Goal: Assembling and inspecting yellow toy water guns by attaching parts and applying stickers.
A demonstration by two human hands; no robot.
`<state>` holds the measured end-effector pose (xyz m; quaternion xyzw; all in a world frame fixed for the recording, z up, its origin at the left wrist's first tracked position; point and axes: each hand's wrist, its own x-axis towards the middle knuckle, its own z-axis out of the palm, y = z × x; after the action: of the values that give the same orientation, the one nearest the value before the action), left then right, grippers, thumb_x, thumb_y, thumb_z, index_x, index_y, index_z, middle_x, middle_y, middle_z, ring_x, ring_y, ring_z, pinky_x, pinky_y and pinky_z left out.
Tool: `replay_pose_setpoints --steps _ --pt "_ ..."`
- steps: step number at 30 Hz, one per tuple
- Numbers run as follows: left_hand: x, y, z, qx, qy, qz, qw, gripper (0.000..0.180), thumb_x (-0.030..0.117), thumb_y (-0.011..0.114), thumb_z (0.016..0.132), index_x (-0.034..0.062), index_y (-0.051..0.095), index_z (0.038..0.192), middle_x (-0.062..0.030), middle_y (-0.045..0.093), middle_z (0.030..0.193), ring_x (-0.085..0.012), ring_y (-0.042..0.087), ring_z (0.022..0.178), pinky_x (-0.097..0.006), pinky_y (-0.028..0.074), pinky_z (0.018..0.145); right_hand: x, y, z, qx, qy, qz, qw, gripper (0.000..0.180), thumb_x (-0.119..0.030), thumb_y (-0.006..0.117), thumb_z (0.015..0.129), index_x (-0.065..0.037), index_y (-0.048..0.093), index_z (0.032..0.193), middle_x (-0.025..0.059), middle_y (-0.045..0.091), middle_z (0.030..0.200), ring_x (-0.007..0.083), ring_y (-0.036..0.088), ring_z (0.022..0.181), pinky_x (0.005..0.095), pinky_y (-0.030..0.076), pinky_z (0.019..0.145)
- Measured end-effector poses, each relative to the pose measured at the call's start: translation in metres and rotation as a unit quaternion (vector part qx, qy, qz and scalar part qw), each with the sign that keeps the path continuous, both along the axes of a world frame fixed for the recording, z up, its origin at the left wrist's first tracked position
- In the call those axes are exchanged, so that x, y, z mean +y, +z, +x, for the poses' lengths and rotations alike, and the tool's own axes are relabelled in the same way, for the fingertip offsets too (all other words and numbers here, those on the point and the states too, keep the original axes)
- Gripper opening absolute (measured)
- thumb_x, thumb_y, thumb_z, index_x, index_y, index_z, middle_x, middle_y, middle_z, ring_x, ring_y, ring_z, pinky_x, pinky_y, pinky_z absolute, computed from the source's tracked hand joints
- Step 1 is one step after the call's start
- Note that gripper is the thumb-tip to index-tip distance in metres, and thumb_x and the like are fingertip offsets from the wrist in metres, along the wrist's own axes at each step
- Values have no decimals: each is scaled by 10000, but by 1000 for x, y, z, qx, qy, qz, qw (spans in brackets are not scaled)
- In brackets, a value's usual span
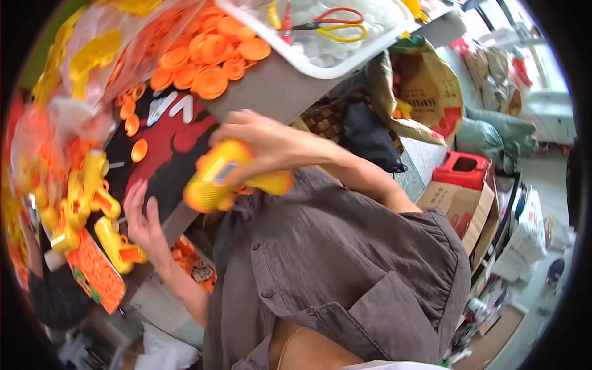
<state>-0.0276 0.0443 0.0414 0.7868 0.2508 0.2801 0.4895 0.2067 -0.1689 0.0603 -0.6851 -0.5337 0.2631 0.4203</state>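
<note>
Right hand: on my feed, the right hand (262,139) grips a yellow-and-orange pistol-shaped plastic toy (214,177), the fingers wrapped over it from above; the hand is slightly blurred.
Left hand: I see the left hand (147,225) bare, fingers spread and loosely bent, beside the mat and apart from the toy.
Toy in hand: it is raised in front of the grey-brown shirt (333,240), its ribbed, orange-rimmed end tilted down toward the left hand; a small blue label shows on its side.
Yellow parts: just left of the left hand I have a yellow toy part (112,243), with a cluster of similar yellow parts (80,191) beyond it.
Orange box: a box of small orange pieces (95,271) sits near those parts.
Mat: the black-and-red mat (176,132) carries one orange disc (139,150) and, farther up, white oblong strips (182,109).
Disc heap: a pile of orange discs (209,58) lies beyond the mat on the grey table (265,95).
White tray: to the right of the heap, the white tray (330,73) holds translucent pieces (308,54), with scissors (342,26) on top, their handles red and yellow.
Right side: past the right forearm I make out an upright paper sack (431,77), a red plastic container (459,168) and a cardboard box (453,200).
</note>
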Motion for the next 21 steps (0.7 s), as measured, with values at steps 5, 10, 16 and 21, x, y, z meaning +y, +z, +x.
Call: replay_pose_setpoints --steps 5,10,16,21 --pt "6 -9 -45 46 92 -42 994 281 63 544 985 -20 591 1249 -86 610 1255 -165 560 1137 -300 417 1015 -184 11 64 84 -308 -178 931 650 -335 836 700 22 616 1197 168 644 1127 257 629 1051 364 495 928" --pt "-4 -9 -24 55 86 -61 993 264 40 551 974 -24 600 1225 -90 615 1223 -172 587 1096 -294 441 991 -317 -38 141 -209 -611 -300 702 581 -408 770 754 -13 655 1164 168 684 1090 295 659 1009 391 523 873" --pt "-21 3 -3 37 39 -15 998 214 -30 635 886 0 676 1095 -90 638 1124 -164 637 996 -276 500 900 -288 -51 158 -468 -656 -70 588 420 -297 674 856 -5 626 1154 180 634 1144 329 593 1074 462 443 961" --pt "-15 13 -7 26 46 23 998 196 -46 616 905 -15 670 1091 -79 617 1104 -139 624 1004 -254 497 887 -138 -8 94 -525 -502 303 617 237 -74 655 873 50 609 1070 181 600 1134 301 592 1008 368 498 857"
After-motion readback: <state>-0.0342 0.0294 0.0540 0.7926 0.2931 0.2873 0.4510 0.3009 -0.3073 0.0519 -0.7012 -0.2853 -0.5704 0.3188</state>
